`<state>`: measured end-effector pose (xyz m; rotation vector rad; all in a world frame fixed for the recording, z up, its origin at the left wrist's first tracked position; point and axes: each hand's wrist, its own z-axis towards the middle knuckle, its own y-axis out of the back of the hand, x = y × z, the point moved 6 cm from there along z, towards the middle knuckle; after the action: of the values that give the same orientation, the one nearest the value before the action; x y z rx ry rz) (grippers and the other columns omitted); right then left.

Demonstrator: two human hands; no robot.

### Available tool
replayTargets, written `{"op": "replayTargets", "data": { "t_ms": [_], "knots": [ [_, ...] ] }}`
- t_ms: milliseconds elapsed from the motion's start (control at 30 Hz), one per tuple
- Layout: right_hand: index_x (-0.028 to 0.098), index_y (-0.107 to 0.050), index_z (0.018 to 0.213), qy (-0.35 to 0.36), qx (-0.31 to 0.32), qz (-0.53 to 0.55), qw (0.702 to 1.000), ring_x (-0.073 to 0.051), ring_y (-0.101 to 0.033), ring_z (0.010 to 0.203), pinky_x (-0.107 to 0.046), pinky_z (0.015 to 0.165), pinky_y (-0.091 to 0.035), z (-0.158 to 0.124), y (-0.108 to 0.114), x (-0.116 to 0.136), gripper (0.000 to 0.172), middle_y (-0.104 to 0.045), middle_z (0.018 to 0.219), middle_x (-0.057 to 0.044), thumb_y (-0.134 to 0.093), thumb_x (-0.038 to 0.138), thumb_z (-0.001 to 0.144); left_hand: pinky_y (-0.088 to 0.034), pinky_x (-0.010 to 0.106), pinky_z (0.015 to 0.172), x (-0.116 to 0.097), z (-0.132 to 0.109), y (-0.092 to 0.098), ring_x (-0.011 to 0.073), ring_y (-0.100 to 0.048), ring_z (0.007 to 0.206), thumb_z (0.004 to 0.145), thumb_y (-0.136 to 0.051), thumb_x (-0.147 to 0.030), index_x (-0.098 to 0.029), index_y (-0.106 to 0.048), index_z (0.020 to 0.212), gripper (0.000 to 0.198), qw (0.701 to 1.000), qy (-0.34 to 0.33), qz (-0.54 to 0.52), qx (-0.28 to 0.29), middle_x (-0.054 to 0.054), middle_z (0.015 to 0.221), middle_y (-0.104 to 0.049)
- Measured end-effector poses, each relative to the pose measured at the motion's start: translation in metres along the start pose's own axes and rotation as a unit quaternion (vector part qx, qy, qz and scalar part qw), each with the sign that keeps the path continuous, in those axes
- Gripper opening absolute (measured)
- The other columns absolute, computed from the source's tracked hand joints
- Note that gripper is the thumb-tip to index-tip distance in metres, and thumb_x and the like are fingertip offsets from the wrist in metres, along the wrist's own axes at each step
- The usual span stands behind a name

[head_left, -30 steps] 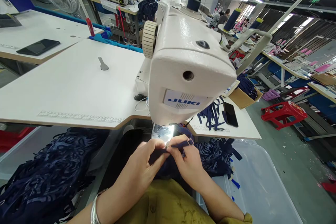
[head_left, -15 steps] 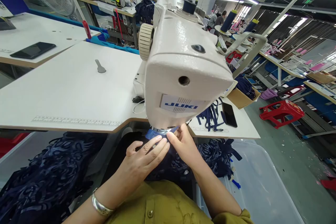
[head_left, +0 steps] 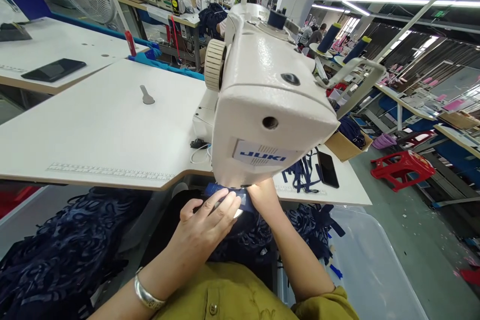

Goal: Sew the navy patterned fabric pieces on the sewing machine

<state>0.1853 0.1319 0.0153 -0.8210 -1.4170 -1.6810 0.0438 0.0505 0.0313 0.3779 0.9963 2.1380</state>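
The white JUKI sewing machine stands in front of me, its head above my hands. My left hand is closed on a small navy fabric piece, with its fingertips pressed on top and its thumb to the left. A lighter patch shows on the fabric by the fingertips. My right hand reaches up under the right side of the machine head, brightly lit there. The head hides its fingers, so I cannot see what they hold. The needle area is hidden too.
Dark navy straps fill a bin at lower left. Navy strips and a phone lie right of the machine. A grey flat tool rests on the white table. A red stool stands on the floor at right.
My right hand has moved up and further under the machine head, so its fingers no longer show. More of the navy fabric shows beside my left fingers. Light now falls under the head.
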Motion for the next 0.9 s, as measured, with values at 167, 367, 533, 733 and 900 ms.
{"op": "replayTargets", "data": {
  "t_ms": [167, 367, 533, 733, 900],
  "knots": [
    [0.022, -0.061, 0.077, 0.025, -0.022, -0.012, 0.999, -0.018, -0.053, 0.066, -0.032, 0.068, -0.045, 0.008, -0.003, 0.002, 0.012, -0.054, 0.062, 0.0, -0.05, 0.022, 0.08, -0.034, 0.035, 0.09, 0.002, 0.004, 0.004, 0.0208, -0.06, 0.113, 0.094, -0.049, -0.022, -0.018, -0.055, 0.123, 0.03, 1.0, 0.024, 0.0, 0.0, 0.007, 0.121, -0.067],
    [0.021, -0.059, 0.077, 0.013, 0.028, -0.021, 0.999, -0.018, -0.054, 0.074, -0.03, 0.071, -0.044, -0.009, 0.01, 0.009, 0.015, -0.058, 0.071, -0.001, -0.047, 0.023, 0.086, -0.032, 0.034, 0.088, 0.003, -0.002, 0.004, 0.0184, -0.061, 0.109, 0.096, -0.046, -0.02, -0.019, -0.059, 0.119, 0.026, 1.0, 0.01, -0.012, -0.012, 0.003, 0.114, -0.07],
    [0.021, -0.059, 0.08, -0.013, 0.131, -0.017, 0.991, -0.013, -0.052, 0.069, -0.024, 0.062, -0.04, -0.031, 0.022, 0.017, 0.016, -0.058, 0.075, 0.002, -0.054, 0.034, 0.088, -0.03, 0.032, 0.089, 0.002, -0.007, 0.002, 0.0144, -0.054, 0.12, 0.097, -0.033, -0.009, -0.022, -0.056, 0.125, 0.039, 0.998, -0.042, -0.04, 0.039, 0.002, 0.124, -0.065],
    [0.02, -0.051, 0.07, -0.023, 0.137, -0.03, 0.99, -0.01, -0.042, 0.063, -0.023, 0.058, -0.033, -0.034, 0.021, 0.019, 0.021, -0.048, 0.067, 0.004, -0.056, 0.032, 0.087, -0.029, 0.032, 0.09, 0.001, -0.012, -0.001, 0.0134, -0.052, 0.122, 0.097, -0.031, -0.008, -0.026, -0.054, 0.129, 0.044, 0.997, -0.022, -0.054, 0.047, 0.002, 0.13, -0.061],
    [0.02, -0.049, 0.07, -0.018, 0.126, -0.003, 0.992, -0.01, -0.038, 0.062, -0.023, 0.057, -0.031, -0.039, 0.018, 0.017, 0.021, -0.043, 0.067, 0.005, -0.058, 0.029, 0.087, -0.031, 0.033, 0.089, 0.001, -0.006, 0.001, 0.0159, -0.058, 0.111, 0.095, -0.048, -0.025, -0.027, -0.057, 0.122, 0.029, 0.995, 0.009, -0.092, 0.03, 0.004, 0.123, -0.064]
  ]
}}
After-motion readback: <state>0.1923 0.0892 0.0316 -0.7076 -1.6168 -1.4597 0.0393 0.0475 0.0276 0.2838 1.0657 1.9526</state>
